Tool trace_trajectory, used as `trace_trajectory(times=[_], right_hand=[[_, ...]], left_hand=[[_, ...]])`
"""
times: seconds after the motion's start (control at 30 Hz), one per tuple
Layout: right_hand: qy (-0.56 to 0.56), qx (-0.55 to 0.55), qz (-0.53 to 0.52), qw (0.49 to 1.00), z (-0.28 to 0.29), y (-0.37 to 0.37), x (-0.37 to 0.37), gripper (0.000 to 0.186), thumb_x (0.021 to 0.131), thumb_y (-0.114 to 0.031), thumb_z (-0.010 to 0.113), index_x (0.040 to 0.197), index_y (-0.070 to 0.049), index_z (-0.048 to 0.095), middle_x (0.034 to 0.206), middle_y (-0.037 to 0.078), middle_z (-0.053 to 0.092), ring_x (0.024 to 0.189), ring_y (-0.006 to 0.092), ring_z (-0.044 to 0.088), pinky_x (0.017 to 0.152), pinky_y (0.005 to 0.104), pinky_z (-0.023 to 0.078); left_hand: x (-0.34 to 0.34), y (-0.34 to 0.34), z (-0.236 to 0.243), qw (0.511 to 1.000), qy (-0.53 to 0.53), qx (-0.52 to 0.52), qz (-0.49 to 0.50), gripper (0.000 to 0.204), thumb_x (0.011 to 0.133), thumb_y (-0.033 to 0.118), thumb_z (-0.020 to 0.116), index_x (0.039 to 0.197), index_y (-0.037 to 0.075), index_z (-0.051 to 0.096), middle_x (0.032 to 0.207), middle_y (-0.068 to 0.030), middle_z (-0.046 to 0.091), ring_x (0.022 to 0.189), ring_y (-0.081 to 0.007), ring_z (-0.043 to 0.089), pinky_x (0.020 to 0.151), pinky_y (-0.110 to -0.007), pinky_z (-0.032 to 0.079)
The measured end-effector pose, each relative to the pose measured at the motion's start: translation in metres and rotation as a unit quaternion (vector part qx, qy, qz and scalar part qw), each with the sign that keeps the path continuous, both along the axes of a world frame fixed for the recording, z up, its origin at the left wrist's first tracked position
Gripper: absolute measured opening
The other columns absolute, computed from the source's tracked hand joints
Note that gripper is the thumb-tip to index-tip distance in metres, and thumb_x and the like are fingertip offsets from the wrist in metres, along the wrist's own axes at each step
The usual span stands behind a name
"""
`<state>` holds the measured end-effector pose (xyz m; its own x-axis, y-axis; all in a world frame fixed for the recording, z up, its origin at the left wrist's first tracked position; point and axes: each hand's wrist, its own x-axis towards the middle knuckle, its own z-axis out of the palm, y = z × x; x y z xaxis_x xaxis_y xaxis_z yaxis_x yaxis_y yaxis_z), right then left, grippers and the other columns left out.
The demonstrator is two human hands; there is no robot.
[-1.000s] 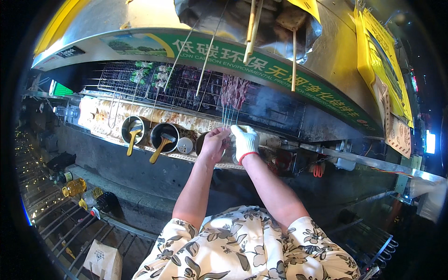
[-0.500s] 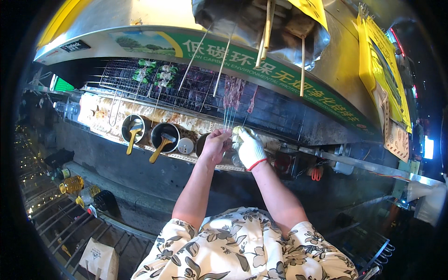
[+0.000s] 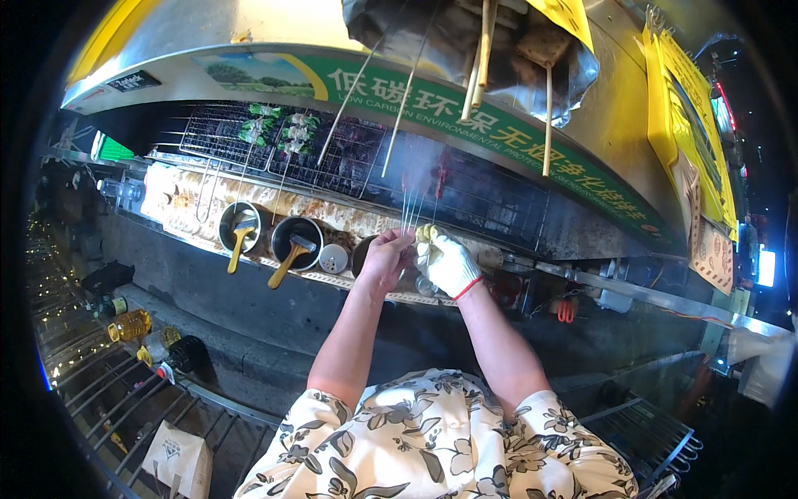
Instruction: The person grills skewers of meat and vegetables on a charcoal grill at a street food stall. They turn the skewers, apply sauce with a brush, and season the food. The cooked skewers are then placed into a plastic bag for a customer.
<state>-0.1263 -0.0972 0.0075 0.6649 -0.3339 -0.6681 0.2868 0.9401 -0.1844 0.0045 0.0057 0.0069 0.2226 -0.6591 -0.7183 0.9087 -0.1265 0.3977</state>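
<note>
My bare left hand [image 3: 386, 257] and my right hand [image 3: 447, 261] in a white glove with a red cuff meet at the front edge of a charcoal grill [image 3: 465, 195]. Both pinch the near ends of a bundle of thin metal skewers [image 3: 413, 208] that reach out over the grill with dark meat at their far ends. Green vegetable skewers [image 3: 278, 133] lie in wire grill baskets [image 3: 216, 133] further left on the grill.
Two metal pots with wooden-handled brushes [image 3: 239, 235] [image 3: 293, 241] and a small shaker tin [image 3: 333, 259] stand on the ledge left of my hands. A hood with a green banner [image 3: 465, 116] hangs overhead. Oil bottles [image 3: 129, 324] sit on a low rack at lower left.
Both hands stay together on the skewer ends; the view has shifted slightly, and the hands sit a little lower and nearer the ledge than a second ago.
</note>
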Motion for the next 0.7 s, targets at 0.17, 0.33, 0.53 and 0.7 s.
trace_trajectory(times=[0.17, 0.33, 0.53, 0.7], right_hand=[[0.064, -0.036, -0.011, 0.997, -0.002, 0.005, 0.006, 0.014, 0.103, -0.012, 0.058, 0.112, -0.006, 0.067, 0.101, 0.007, 0.071, 0.083, 0.0193, 0.066, 0.071, 0.0323, 0.056], [0.15, -0.123, -0.014, 0.981, -0.01, 0.012, 0.012, 0.012, 0.1, -0.015, 0.066, 0.11, -0.01, 0.069, 0.097, 0.003, 0.071, 0.075, 0.0143, 0.064, 0.06, 0.0275, 0.051], [0.265, -0.177, -0.002, 0.948, 0.017, 0.014, 0.023, 0.016, 0.097, -0.018, 0.07, 0.11, -0.009, 0.07, 0.101, 0.003, 0.072, 0.077, 0.0122, 0.065, 0.059, 0.0256, 0.05], [0.216, -0.197, 0.01, 0.956, 0.031, 0.015, 0.022, 0.021, 0.099, -0.016, 0.066, 0.116, -0.006, 0.069, 0.105, 0.005, 0.073, 0.082, 0.0142, 0.066, 0.065, 0.0278, 0.052]], left_hand=[[0.0, -0.004, 0.02, 1.0, -0.004, 0.019, 0.002, 0.007, 0.1, 0.014, 0.068, 0.103, 0.009, 0.064, 0.084, 0.0026, 0.063, 0.071, -0.0082, 0.057, 0.063, -0.024, 0.046], [0.002, -0.001, 0.011, 1.0, -0.009, 0.001, -0.006, 0.008, 0.099, 0.015, 0.069, 0.102, 0.011, 0.064, 0.084, 0.0032, 0.063, 0.073, -0.0077, 0.057, 0.063, -0.024, 0.045], [0.0, -0.003, 0.015, 0.999, -0.019, 0.025, -0.012, 0.007, 0.099, 0.015, 0.069, 0.101, 0.011, 0.063, 0.085, 0.0038, 0.063, 0.073, -0.0072, 0.056, 0.064, -0.024, 0.046], [0.0, -0.002, 0.007, 1.0, -0.005, 0.006, -0.003, 0.007, 0.1, 0.014, 0.069, 0.101, 0.01, 0.063, 0.084, 0.004, 0.062, 0.071, -0.0073, 0.056, 0.064, -0.024, 0.047]])
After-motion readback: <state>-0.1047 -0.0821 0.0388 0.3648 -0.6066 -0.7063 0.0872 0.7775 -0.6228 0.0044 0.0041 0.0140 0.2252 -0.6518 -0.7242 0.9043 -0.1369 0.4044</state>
